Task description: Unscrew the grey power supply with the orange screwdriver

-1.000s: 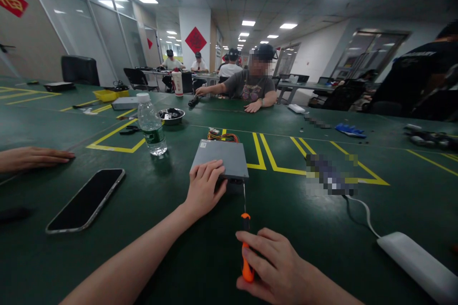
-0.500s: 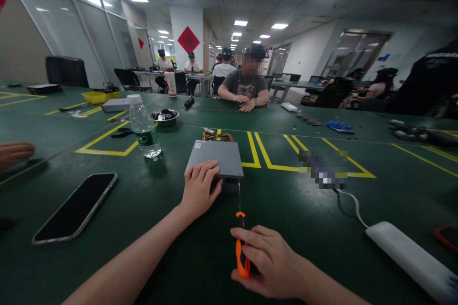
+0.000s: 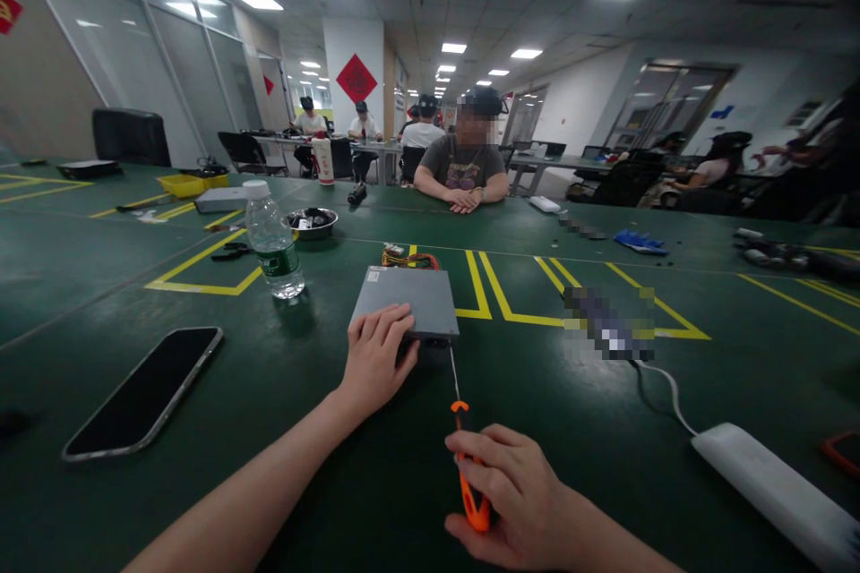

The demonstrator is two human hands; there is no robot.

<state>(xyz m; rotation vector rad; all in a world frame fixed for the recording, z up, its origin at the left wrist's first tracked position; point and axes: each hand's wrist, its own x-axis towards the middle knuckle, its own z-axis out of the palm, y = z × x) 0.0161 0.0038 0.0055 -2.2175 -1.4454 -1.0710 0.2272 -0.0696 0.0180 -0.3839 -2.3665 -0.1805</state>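
A grey metal computer power supply (image 3: pixel 430 295) lies flat on the green table, its bundled coloured cables (image 3: pixel 409 260) at the far side. My left hand (image 3: pixel 380 349) grips its near left corner, fingers on the top face and thumb along the near side. In my right hand (image 3: pixel 514 492) is a screwdriver (image 3: pixel 473 488) with an orange and black handle, held between thumb and fingers. The thin shaft points away from me, and its tip reaches the near right corner of the power supply. Whether the tip sits in a screw is too small to tell.
Left of the power supply stand a water bottle (image 3: pixel 274 246) and a metal bowl (image 3: pixel 313 222) of small parts. A phone (image 3: pixel 144 394) lies near left, a white power strip (image 3: pixel 772 488) near right. Across the table sits a person (image 3: pixel 463 166).
The screwdriver's handle has swung to the right with my right hand, so the shaft now slants more. My left hand keeps its grip on the power supply. A hand at the left edge is gone.
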